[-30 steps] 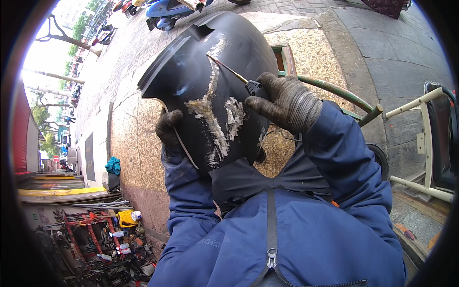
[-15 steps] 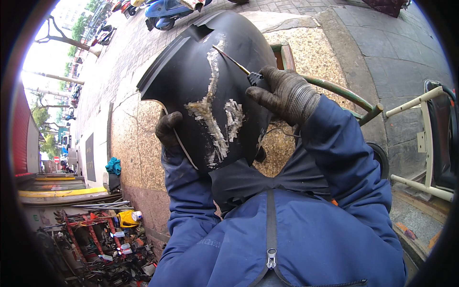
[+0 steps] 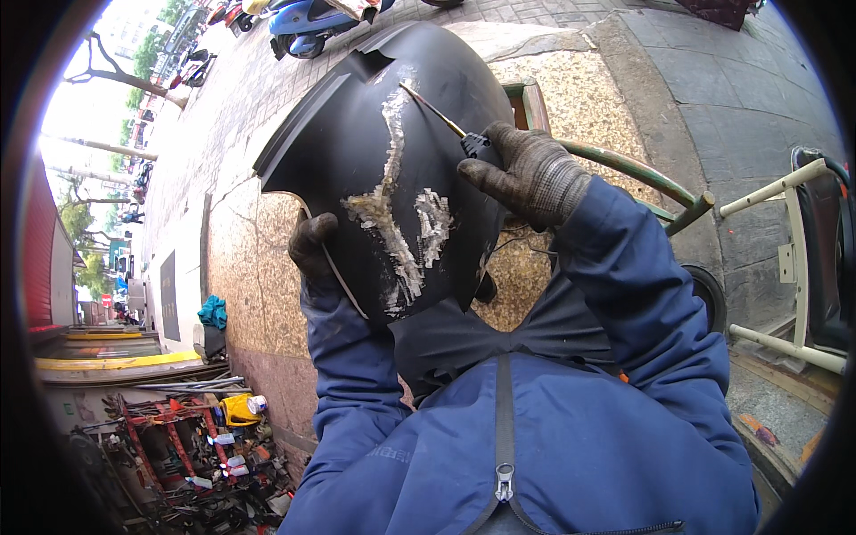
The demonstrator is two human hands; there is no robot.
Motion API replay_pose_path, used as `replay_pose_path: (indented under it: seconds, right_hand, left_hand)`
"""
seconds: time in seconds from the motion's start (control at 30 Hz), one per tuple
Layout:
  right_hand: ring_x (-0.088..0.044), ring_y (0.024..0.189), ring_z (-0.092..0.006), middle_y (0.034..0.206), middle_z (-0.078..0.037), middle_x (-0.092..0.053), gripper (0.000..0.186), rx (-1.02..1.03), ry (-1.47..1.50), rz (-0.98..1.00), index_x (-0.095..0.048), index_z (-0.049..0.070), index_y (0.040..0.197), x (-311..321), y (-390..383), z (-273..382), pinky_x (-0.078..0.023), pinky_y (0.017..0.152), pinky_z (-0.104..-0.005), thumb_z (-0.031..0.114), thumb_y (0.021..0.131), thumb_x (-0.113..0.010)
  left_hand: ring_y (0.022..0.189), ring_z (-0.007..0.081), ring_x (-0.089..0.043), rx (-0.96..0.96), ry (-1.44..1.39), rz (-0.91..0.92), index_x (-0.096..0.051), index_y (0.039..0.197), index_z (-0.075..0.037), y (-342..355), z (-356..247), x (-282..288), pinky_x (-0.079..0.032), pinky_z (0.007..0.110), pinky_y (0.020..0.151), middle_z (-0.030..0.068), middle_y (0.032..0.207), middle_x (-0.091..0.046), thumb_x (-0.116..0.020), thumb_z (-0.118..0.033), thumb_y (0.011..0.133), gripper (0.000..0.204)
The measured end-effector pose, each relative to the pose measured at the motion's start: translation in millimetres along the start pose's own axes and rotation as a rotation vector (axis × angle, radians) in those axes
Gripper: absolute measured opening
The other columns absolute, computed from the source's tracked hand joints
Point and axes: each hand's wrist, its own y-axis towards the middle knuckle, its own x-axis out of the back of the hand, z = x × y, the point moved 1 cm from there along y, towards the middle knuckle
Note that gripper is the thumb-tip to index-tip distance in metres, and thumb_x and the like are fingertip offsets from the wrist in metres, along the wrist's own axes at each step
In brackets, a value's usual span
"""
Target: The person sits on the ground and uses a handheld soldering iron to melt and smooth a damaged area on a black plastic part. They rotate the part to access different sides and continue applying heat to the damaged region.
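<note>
A large curved black plastic panel (image 3: 343, 152), like a scooter fairing, rests tilted above my lap. A rough, pale, grey-brown seam (image 3: 392, 160) runs down its face and forks lower down, with a separate scraped patch (image 3: 434, 227) beside it. My left hand (image 3: 312, 242), in a dark work glove, grips the panel's left edge, fingers partly hidden behind it. My right hand (image 3: 533, 174), gloved too, is closed round the black handle of a soldering iron (image 3: 450, 123). Its thin metal shaft points up and left, with the tip at the seam's upper part.
A green-painted frame (image 3: 624, 165) stands just beyond my right hand, and a cream metal-framed chair (image 3: 802, 259) is at far right. Cluttered tools and a red rack (image 3: 169, 437) lie at lower left. A blue scooter (image 3: 308, 27) is parked at the top.
Very little differs. The panel has shifted slightly, and my right hand with the soldering iron has moved a touch left; the tip stays at the seam's upper part.
</note>
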Motion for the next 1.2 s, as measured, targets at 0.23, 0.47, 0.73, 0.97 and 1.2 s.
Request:
replay_pose_path:
  seconds: [0.23,0.47,0.73,0.97,1.2]
  right_hand:
    - [-0.066,0.094,-0.0353,0.097,-0.026,-0.065,0.059,-0.021,0.072,-0.03,-0.056,-0.005,0.114,-1.0,5.9,-7.2,-0.051,0.081,-0.0423,0.047,0.088,-0.061]
    - [-0.066,0.093,-0.0354,0.096,-0.025,-0.066,0.056,-0.029,0.108,-0.072,-0.057,-0.004,0.112,-7.5,9.2,-11.1,-0.051,0.082,-0.0431,0.047,0.088,-0.061]
    - [-0.066,0.094,-0.0386,0.094,-0.029,-0.065,0.059,-0.007,0.094,-0.007,-0.055,-0.007,0.116,-6.3,2.6,-3.1,-0.05,0.084,-0.0444,0.047,0.091,-0.056]
    - [-0.064,0.094,-0.0411,0.093,-0.028,-0.065,0.056,0.018,0.083,-0.075,-0.056,-0.006,0.11,-11.2,5.4,-8.3,-0.05,0.084,-0.0453,0.047,0.091,-0.055]
    - [-0.065,0.095,-0.0346,0.096,-0.025,-0.065,0.053,-0.035,0.136,-0.084,-0.058,-0.003,0.11,-14.8,9.6,-15.4,-0.05,0.083,-0.042,0.045,0.088,-0.062]
  left_hand:
    - [0.103,0.0353,-0.062,0.15,-0.163,0.028,-0.055,0.117,0.01,-3.8,-4.0,14.6,-0.048,0.048,0.096,0.0215,0.111,-0.064,-0.065,-0.016,0.08,0.045]
    - [0.1,0.0355,-0.064,0.128,-0.063,-0.009,-0.054,0.12,0.011,-4.6,-3.2,14.4,-0.05,0.048,0.094,0.0235,0.111,-0.064,-0.064,-0.018,0.083,0.048]
    - [0.104,0.0341,-0.062,0.056,-0.066,0.035,-0.054,0.119,0.011,-1.9,6.4,-12.8,-0.048,0.044,0.097,0.0222,0.113,-0.063,-0.065,-0.017,0.08,0.049]
    - [0.102,0.0371,-0.064,0.089,-0.128,0.038,-0.053,0.119,0.012,5.5,3.3,-23.5,-0.052,0.048,0.093,0.0251,0.113,-0.063,-0.065,-0.014,0.079,0.049]
    - [0.1,0.0359,-0.065,0.108,-0.133,0.067,-0.056,0.117,0.011,6.9,2.5,-32.9,-0.053,0.047,0.091,0.0235,0.11,-0.064,-0.066,-0.015,0.08,0.046]
